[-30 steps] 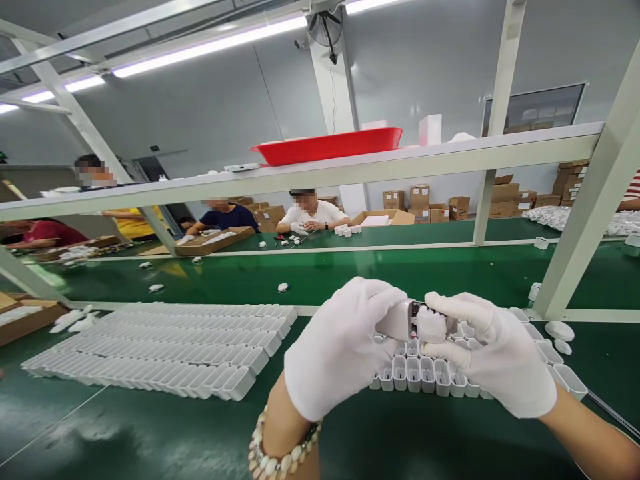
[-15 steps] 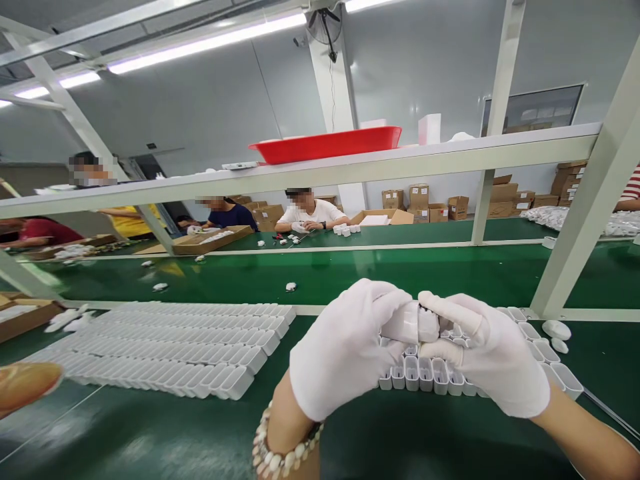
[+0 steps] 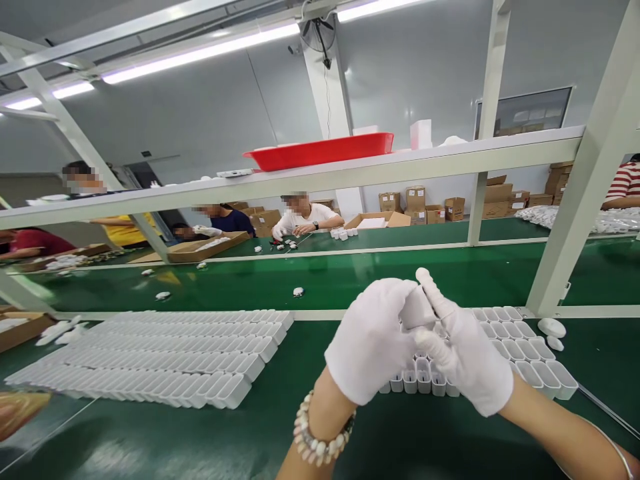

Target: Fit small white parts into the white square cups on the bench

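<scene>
Both my hands wear white gloves and meet above the green table (image 3: pixel 210 440). My left hand (image 3: pixel 373 340) is closed round a small white plastic case (image 3: pixel 418 309), whose near side shows between the hands. My right hand (image 3: pixel 465 353) presses its thumb and fingers against the case's right end; the fingers hide most of that end. Below and behind the hands stand rows of small white open cups (image 3: pixel 423 375), some with dark pieces inside. More white cups (image 3: pixel 543 377) continue to the right of my right hand.
Long rows of white cups (image 3: pixel 235 390) cover the table's left side. A green conveyor belt (image 3: pixel 240 287) carries small white parts (image 3: pixel 299 292). A shelf (image 3: pixel 425 155) with a red tray (image 3: pixel 320 152) crosses ahead. A post (image 3: pixel 575 173) rises at right. Co-workers sit opposite.
Both hands have tilted and drawn closer together round the case, and the right hand has shifted left. A small part on the belt has moved slightly right. The view has turned a little.
</scene>
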Tool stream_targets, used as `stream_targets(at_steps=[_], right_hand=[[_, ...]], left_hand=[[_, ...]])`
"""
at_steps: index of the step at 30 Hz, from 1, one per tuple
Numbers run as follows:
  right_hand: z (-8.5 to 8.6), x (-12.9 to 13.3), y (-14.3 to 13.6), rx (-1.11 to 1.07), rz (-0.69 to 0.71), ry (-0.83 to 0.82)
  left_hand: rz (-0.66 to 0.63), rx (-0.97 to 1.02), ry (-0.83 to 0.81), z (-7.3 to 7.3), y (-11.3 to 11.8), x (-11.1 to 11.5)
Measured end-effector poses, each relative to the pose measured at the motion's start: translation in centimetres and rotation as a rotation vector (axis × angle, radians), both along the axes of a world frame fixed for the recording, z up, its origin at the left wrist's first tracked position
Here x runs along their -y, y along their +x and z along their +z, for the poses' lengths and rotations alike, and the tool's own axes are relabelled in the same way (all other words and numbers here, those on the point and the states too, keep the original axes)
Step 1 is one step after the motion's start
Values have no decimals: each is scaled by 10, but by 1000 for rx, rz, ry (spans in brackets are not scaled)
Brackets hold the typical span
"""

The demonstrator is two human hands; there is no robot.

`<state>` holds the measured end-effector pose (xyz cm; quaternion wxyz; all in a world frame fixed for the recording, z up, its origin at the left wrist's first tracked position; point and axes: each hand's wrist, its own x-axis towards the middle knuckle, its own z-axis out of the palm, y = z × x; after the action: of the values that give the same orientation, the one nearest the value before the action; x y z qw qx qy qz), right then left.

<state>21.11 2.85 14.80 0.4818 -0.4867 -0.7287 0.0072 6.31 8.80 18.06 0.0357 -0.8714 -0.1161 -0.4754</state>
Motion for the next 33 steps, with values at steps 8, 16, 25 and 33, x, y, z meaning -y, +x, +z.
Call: stream_targets(at_steps=[8,16,25,33], right_hand=[[2,-4,9,-414,-1,-87],[5,1,4,-213,1,-277],[3,0,1,-192,34,-370],[-3,-39,33,-114,-261,-425]], left_hand=[[0,-112,33,-10,4,-21],[-7,-261,187,-9,-2,-29],[24,-285,271,-9,1,-38],[308,-557,-371,-9,-22,-67]])
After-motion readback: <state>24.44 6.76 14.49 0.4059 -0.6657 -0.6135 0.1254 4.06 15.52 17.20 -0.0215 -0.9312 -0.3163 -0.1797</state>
